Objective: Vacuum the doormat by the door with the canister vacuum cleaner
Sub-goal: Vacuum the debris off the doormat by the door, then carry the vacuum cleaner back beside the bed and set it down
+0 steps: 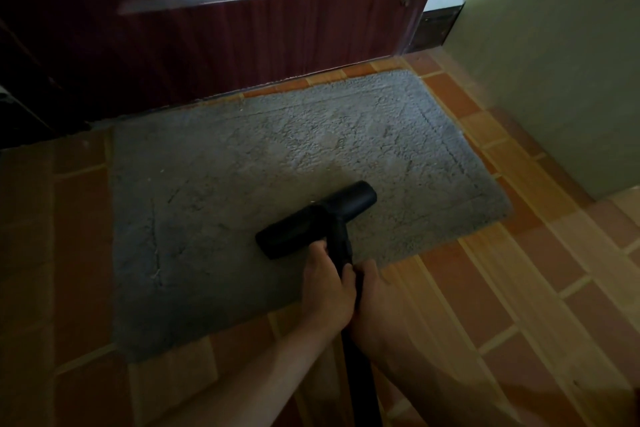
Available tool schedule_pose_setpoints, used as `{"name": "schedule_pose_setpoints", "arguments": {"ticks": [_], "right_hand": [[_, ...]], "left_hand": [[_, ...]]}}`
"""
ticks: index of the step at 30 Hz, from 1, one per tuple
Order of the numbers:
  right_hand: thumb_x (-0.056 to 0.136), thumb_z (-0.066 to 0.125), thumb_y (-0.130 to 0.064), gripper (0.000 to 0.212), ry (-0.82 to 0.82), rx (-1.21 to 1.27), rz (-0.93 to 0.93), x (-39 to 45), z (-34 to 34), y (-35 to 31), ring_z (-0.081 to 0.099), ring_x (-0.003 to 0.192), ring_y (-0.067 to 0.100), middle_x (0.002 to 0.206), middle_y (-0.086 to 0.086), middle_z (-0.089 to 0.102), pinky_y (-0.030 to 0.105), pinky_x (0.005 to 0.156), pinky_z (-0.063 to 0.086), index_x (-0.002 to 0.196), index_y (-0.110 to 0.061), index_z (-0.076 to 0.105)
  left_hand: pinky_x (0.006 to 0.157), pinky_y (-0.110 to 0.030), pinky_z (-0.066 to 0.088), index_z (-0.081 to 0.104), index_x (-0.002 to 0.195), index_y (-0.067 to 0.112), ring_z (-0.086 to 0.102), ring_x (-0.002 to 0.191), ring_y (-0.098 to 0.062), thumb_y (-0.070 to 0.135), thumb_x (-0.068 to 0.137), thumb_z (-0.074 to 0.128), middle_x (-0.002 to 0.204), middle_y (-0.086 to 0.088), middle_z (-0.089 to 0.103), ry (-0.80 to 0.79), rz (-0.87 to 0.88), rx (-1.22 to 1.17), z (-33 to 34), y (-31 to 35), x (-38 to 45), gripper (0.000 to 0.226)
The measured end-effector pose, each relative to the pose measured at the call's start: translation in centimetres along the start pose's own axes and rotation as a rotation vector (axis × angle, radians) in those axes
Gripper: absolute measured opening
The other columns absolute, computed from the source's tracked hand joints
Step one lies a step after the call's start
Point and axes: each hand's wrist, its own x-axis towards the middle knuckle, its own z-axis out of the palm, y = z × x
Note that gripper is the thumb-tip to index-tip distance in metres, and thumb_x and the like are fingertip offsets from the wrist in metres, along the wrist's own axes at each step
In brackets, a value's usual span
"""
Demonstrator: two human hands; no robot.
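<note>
- Head view shows the grey doormat [263, 163] on the tiled floor [519, 288], its far edge just short of the dark red door [207, 45], which I use as my landmark
- The black floor nozzle [313, 220] sits flat on the doormat, on the half away from the door, angled so one end points toward the door's right corner
- My left hand [325, 288] curls around the black wand [341, 250] just behind the nozzle, fingertips close to the nozzle body
- My right hand [372, 291] wraps the same wand from the other side, just beside the left; both hold firm, neither is spread wide
- The canister itself is out of sight, so I cannot say where it stands
- I judge this as mid-pass, with the strip nearest the door and the left side of the doormat likely still to cover
- To do it well I would keep the nozzle flat, push in straight overlapping strokes toward the door, and go slowly so the pile gives up its grit
- The doormat looks light, so a hard pull away from the door could bunch or drag it; steady downward pressure should help
- The green wall [554, 62] to the right of the door limits my swing on that side
</note>
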Motion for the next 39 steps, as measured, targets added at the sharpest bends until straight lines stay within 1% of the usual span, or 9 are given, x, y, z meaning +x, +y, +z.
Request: {"name": "schedule_pose_setpoints", "arguments": {"ticks": [6, 10, 13, 17, 23, 28, 31, 34, 39], "right_hand": [[0.094, 0.061, -0.019, 0.019, 0.044, 0.105, -0.006, 3.6, 0.0, -2.0, 0.058, 0.074, 0.005, 0.092, -0.005, 0.06, 0.017, 0.053, 0.045, 0.106, -0.021, 0.047], [0.091, 0.063, -0.013, 0.025, 0.062, 0.153, -0.012, 5.2, 0.1, -2.7, 0.063, 0.083, 0.016, 0.097, 0.002, 0.063, 0.031, 0.068, 0.058, 0.111, -0.016, 0.048], [0.09, 0.064, -0.014, 0.023, 0.069, 0.176, -0.029, 5.1, -0.3, -2.1, 0.06, 0.077, 0.01, 0.092, -0.002, 0.06, 0.023, 0.06, 0.053, 0.107, -0.016, 0.049], [0.09, 0.066, -0.016, 0.023, 0.085, 0.21, -0.017, 4.4, -2.5, -0.9, 0.06, 0.07, 0.005, 0.087, -0.006, 0.059, 0.018, 0.049, 0.049, 0.103, -0.019, 0.048], [0.087, 0.069, -0.027, 0.024, 0.144, 0.248, -0.12, 1.2, -9.9, 1.0, 0.058, 0.066, 0.006, 0.086, -0.006, 0.058, 0.011, 0.048, 0.044, 0.098, -0.021, 0.049], [0.082, 0.07, -0.036, 0.027, 0.297, 0.278, -0.206, -4.0, -17.4, 3.5, 0.063, 0.073, 0.009, 0.086, -0.005, 0.064, 0.03, 0.061, 0.056, 0.097, -0.023, 0.051], [0.08, 0.069, -0.041, 0.03, 0.42, 0.316, -0.255, -8.3, -22.2, 5.1, 0.065, 0.075, 0.013, 0.084, -0.003, 0.067, 0.04, 0.064, 0.056, 0.097, -0.022, 0.053], [0.083, 0.069, -0.037, 0.027, 0.557, 0.336, -0.282, -12.7, -27.2, 6.7, 0.066, 0.076, 0.012, 0.085, -0.003, 0.067, 0.034, 0.065, 0.056, 0.099, -0.02, 0.055], [0.089, 0.067, -0.029, 0.023, 0.7, 0.348, -0.279, -20.4, -34.6, 9.7, 0.066, 0.081, 0.004, 0.091, -0.008, 0.068, 0.024, 0.073, 0.057, 0.106, -0.018, 0.056]], "left_hand": [[0.09, -0.029, 0.044, 0.038, 0.128, 0.018, 0.052, 0.118, -0.022, 0.023, 0.094, 0.055, 0.129, -0.006, 0.052, 0.017, -0.009, -0.008, -1.8, 1.4, 3.4, 0.038], [0.084, -0.026, 0.042, 0.041, 0.128, 0.017, 0.055, 0.114, -0.021, 0.025, 0.093, 0.058, 0.127, -0.005, 0.055, 0.021, -0.045, -0.006, -2.6, 1.9, 5.4, 0.039], [0.083, -0.03, 0.051, 0.044, 0.129, 0.02, 0.059, 0.109, -0.019, 0.031, 0.09, 0.064, 0.124, -0.002, 0.059, -0.041, -0.104, -0.021, -2.3, 2.0, 5.4, 0.045], [0.06, -0.017, 0.043, 0.05, 0.119, 0.024, 0.056, 0.087, -0.007, 0.028, 0.088, 0.066, 0.106, 0.007, 0.06, -0.072, -0.057, -0.056, -1.3, 3.3, 4.3, 0.035], [0.062, -0.026, 0.049, 0.048, 0.108, 0.026, 0.061, 0.081, -0.006, 0.031, 0.089, 0.063, 0.094, 0.008, 0.061, -0.076, 0.186, -0.025, 0.3, 8.6, 0.7, 0.025], [0.073, -0.034, 0.053, 0.048, 0.116, 0.018, 0.063, 0.088, -0.016, 0.027, 0.089, 0.063, 0.1, -0.002, 0.063, -0.097, 0.399, -0.031, 2.2, 15.7, -4.8, 0.033], [0.072, -0.03, 0.049, 0.049, 0.114, 0.016, 0.063, 0.091, -0.018, 0.027, 0.088, 0.064, 0.102, -0.003, 0.064, -0.101, 0.55, 0.011, 3.4, 20.6, -9.0, 0.032], [0.068, -0.026, 0.048, 0.049, 0.117, 0.016, 0.063, 0.091, -0.018, 0.028, 0.089, 0.063, 0.104, -0.003, 0.065, -0.111, 0.699, 0.031, 4.8, 25.8, -13.3, 0.033], [0.076, -0.046, 0.056, 0.047, 0.122, 0.019, 0.065, 0.091, -0.022, 0.029, 0.091, 0.06, 0.104, -0.004, 0.065, -0.215, 0.917, 0.036, 7.7, 33.3, -20.6, 0.035]]}}
